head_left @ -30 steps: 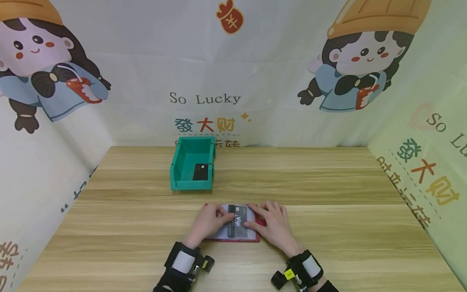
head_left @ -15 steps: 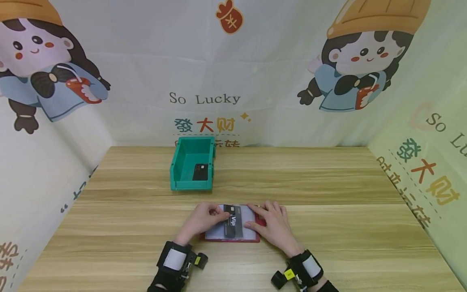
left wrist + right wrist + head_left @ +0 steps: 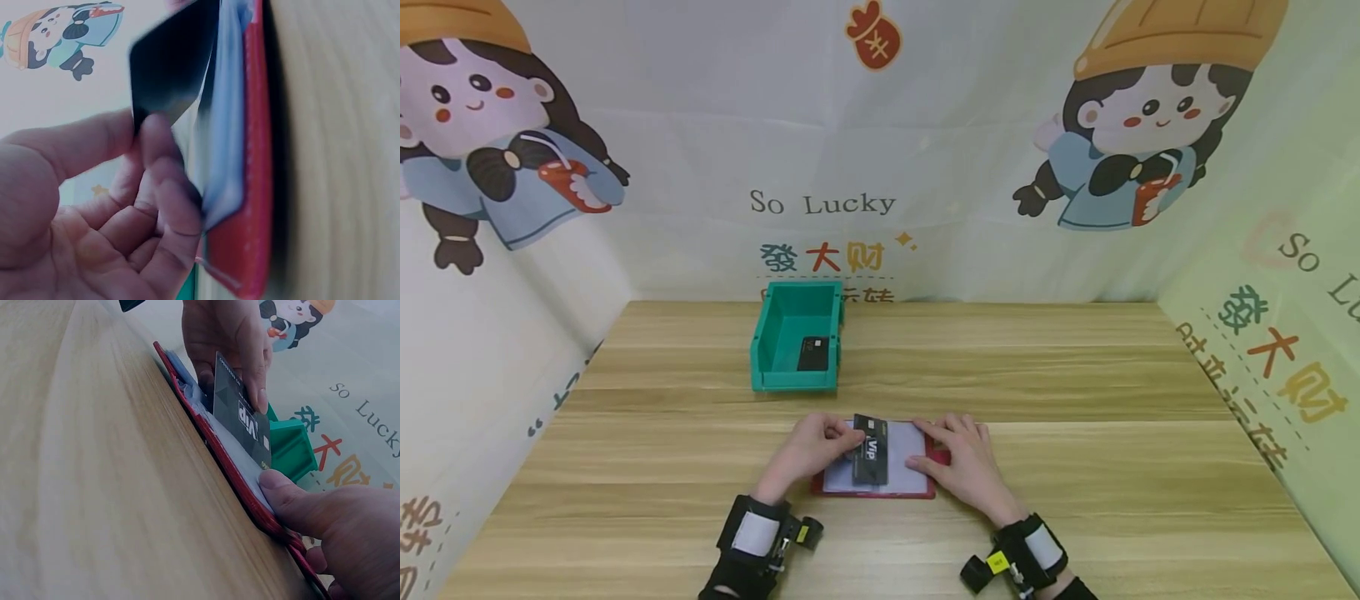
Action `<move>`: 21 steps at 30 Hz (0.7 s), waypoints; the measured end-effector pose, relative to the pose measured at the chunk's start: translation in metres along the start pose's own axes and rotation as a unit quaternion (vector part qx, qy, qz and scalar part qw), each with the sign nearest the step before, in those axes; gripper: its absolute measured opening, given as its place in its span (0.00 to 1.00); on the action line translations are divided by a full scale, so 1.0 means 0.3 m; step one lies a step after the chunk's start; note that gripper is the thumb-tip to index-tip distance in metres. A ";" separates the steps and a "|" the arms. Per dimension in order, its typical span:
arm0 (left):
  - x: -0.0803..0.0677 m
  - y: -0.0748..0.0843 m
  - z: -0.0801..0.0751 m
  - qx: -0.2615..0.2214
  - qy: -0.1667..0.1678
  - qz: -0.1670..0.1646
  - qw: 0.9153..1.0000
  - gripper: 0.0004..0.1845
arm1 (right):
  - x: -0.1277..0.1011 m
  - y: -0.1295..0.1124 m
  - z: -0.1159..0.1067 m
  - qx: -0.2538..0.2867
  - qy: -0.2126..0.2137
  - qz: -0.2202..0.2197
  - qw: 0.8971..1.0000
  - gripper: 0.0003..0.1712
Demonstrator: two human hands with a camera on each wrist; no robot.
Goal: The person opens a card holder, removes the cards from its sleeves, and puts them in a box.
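Note:
A dark grey card printed "Vip" [image 3: 870, 454] is pinched between the thumb and fingers of my left hand [image 3: 811, 450]. In the right wrist view the card [image 3: 240, 419] stands tilted up from a red card holder [image 3: 880, 495] with clear plastic sleeves [image 3: 234, 447]. The left wrist view shows the card's dark back [image 3: 172, 62] beside the sleeves. My right hand [image 3: 961, 462] rests on the holder's right side, its thumb pressing the sleeves and its fingers extended near the far edge. The holder lies flat on the table.
Behind the holder, a bit to the left, stands a green open bin [image 3: 793, 387] with a black card [image 3: 812, 354] inside. The wooden table [image 3: 1037, 375] meets printed cloth walls [image 3: 955, 167] at the back and sides.
My left hand has moved left with the Vip card, which has shifted left across the holder and now pokes slightly past its far edge. My right hand has stayed in place.

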State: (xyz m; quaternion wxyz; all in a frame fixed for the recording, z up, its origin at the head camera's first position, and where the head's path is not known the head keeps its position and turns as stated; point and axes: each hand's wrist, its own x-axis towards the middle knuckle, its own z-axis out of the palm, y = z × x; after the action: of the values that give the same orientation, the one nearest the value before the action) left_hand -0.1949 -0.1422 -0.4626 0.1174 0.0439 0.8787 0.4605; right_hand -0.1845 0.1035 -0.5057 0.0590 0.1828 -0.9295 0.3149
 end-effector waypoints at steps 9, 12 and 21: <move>-0.014 0.023 -0.003 -0.014 0.021 -0.039 0.999 0.08 | -0.001 0.002 -0.006 0.000 -0.004 0.002 1.000 0.32; -0.007 0.019 -0.002 -0.021 0.028 -0.043 0.998 0.07 | -0.003 0.006 -0.009 -0.001 -0.003 0.004 1.000 0.32; 0.003 0.002 -0.048 -0.050 0.031 -0.017 0.998 0.08 | -0.001 0.006 -0.001 -0.007 -0.004 -0.004 1.000 0.32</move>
State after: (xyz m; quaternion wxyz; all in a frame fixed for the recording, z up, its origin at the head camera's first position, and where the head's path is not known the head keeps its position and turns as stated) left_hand -0.1994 -0.1530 -0.4543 0.1000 0.0087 0.8583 0.5032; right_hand -0.1849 0.1051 -0.5067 0.0583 0.1877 -0.9311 0.3073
